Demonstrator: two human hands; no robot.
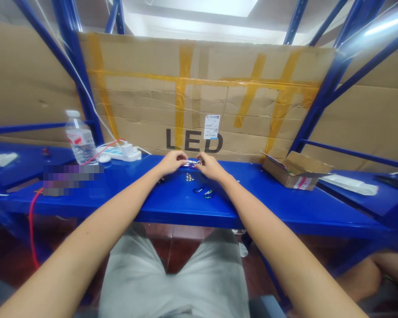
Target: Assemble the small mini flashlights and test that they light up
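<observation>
My left hand [174,162] and my right hand [211,166] meet at the back of the blue table, fingers bent and pinched toward each other. Between the fingertips is a small shiny silvery piece [190,164]; its exact kind is too small to tell. A bit of purple shows right below it. In front of the hands lies a cluster of small metal pieces [189,177]. Nearer the table's front are a dark blue carabiner [198,190] and a green and dark carabiner [208,194]. More small pieces [161,180] are partly hidden by my left forearm.
The blue table [185,205] backs onto a large taped cardboard sheet [146,106]. On the left stand a water bottle [81,139], a power strip [119,152] and a red cable [32,229]. An open cardboard box [296,171] sits right. Another person's leg [361,276] shows lower right.
</observation>
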